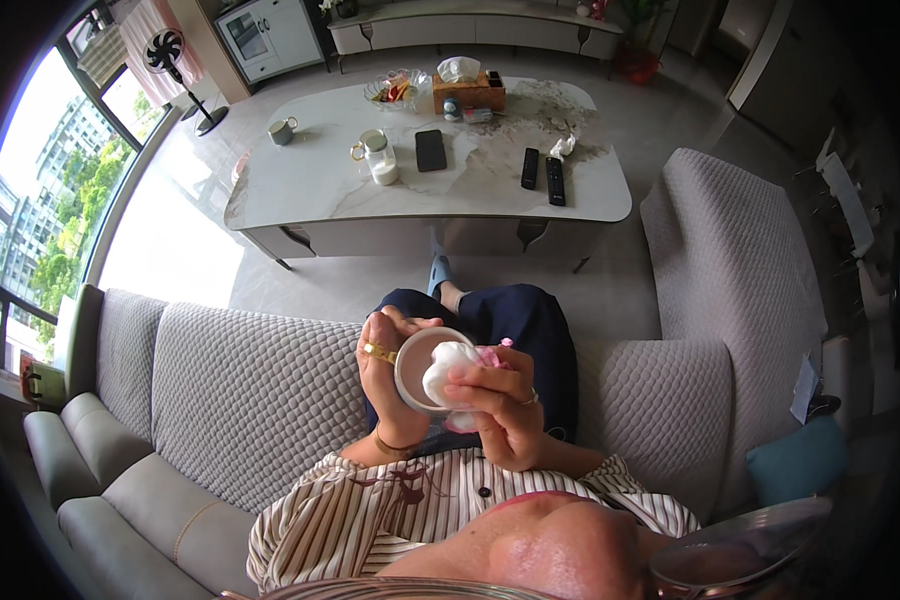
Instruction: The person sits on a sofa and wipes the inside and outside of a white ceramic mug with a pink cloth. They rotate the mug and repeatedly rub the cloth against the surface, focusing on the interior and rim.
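My left hand (384,375) is wrapped around a light-coloured mug (407,379) with a gold handle, its mouth facing up. In my right hand (506,397) is a soft white wad (450,364), which looks like foam, a sponge or tissue, held over the mug's opening. A pink, ruffled item (495,356) shows between the right fingers. Below the mug, close to the right palm, a clear item with a pink rim (461,422) is partly hidden. Both hands are above my lap.
Ahead stands a marble-patterned coffee table (330,202) bearing a phone (430,151), two remotes (555,181), a glass jar (380,159), another mug (281,131), a tissue box (469,92) and a glass bowl (397,90). Quilted sofa seats (255,375) lie on both sides.
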Demonstrator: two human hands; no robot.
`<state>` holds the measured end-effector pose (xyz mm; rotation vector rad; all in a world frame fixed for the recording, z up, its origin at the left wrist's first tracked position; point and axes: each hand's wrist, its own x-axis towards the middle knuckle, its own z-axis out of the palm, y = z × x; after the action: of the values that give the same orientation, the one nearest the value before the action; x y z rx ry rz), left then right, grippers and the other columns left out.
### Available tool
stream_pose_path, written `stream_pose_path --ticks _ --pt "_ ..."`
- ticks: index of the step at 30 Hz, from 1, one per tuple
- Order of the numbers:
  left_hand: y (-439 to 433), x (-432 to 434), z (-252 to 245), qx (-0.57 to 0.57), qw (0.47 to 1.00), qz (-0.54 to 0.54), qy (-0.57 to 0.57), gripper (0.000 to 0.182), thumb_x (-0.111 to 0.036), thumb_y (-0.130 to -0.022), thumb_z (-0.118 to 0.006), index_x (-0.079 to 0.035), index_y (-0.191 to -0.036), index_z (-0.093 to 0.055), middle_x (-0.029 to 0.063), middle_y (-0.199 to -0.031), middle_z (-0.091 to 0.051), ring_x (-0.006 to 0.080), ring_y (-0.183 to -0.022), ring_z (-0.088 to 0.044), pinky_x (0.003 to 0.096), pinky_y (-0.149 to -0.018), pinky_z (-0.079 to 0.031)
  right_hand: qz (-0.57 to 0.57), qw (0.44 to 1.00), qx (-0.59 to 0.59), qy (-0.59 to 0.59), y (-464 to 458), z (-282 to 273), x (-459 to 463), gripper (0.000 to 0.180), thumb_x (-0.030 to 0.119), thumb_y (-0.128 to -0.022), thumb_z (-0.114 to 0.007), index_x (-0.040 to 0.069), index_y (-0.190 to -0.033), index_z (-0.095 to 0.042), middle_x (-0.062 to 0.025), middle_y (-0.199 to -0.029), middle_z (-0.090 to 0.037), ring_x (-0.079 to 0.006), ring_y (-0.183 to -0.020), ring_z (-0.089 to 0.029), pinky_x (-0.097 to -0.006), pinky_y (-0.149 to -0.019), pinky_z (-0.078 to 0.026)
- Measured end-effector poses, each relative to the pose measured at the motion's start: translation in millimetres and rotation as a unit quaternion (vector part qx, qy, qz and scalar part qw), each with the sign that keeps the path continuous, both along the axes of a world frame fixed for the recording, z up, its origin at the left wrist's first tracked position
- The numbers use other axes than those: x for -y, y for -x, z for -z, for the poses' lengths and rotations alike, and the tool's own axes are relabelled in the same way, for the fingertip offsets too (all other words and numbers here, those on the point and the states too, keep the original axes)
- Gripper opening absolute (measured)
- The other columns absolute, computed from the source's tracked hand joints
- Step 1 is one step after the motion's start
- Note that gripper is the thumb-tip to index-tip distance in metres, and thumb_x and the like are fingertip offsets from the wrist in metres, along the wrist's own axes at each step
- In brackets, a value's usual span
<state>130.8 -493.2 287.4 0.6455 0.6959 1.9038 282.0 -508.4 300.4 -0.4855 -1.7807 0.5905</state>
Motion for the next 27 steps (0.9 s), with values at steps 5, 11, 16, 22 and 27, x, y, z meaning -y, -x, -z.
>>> stream_pose_path --ticks 5,11,16,22,27 --pt "3 -3 6 0.004 0.999 -0.022 -0.030 0.035 -0.032 -0.110 -0.041 -0.006 -0.088 -0.050 0.0058 -0.088 -0.052 0.0213 -0.093 -0.064 0.0340 -0.087 -0.053 0.009 0.998 -0.036 -0.056 21 9 4 0.036 0.003 -0.083 -0.073 0.007 -0.119 -0.072 -0.0012 -0.129 -0.064 -0.0246 -0.125 -0.044 -0.0344 -0.105 -0.040" --pt "4 -2 4 -0.005 0.999 -0.049 0.012 0.032 -0.031 -0.109 -0.043 -0.006 -0.091 -0.051 0.0050 -0.085 -0.051 0.0196 -0.086 -0.064 0.0328 -0.084 -0.054 0.010 0.996 0.010 -0.088 19 13 1 0.041 0.004 -0.080 -0.074 0.007 -0.121 -0.072 -0.0015 -0.131 -0.063 -0.0250 -0.124 -0.044 -0.0352 -0.104 -0.041" --pt "2 -5 -2 -0.016 0.999 -0.002 0.046 0.030 -0.027 -0.108 -0.046 -0.007 -0.086 -0.052 0.0039 -0.079 -0.051 0.0188 -0.075 -0.062 0.0342 -0.081 -0.056 0.027 0.999 0.017 -0.021 5 16 -2 0.033 -0.004 -0.088 -0.061 0.008 -0.118 -0.072 -0.0040 -0.126 -0.065 -0.0263 -0.121 -0.049 -0.0373 -0.104 -0.041" --pt "1 -6 -3 0.103 0.977 0.101 0.160 0.026 -0.026 -0.104 -0.054 -0.009 -0.085 -0.052 0.0039 -0.078 -0.054 0.0186 -0.071 -0.061 0.0355 -0.074 -0.056 -0.009 0.999 -0.023 0.044 -2 1 -11 0.030 -0.007 -0.088 -0.062 0.007 -0.114 -0.070 -0.0069 -0.121 -0.067 -0.0286 -0.118 -0.056 -0.0397 -0.107 -0.042" --pt "10 -11 5 0.223 0.928 0.267 0.132 0.028 -0.027 -0.105 -0.054 -0.010 -0.082 -0.051 0.0018 -0.074 -0.052 0.0147 -0.066 -0.057 0.0312 -0.064 -0.052 -0.041 0.997 -0.026 0.053 -4 -3 -12 0.031 -0.007 -0.089 -0.061 0.006 -0.115 -0.069 -0.0083 -0.123 -0.066 -0.0296 -0.119 -0.056 -0.0396 -0.106 -0.043"
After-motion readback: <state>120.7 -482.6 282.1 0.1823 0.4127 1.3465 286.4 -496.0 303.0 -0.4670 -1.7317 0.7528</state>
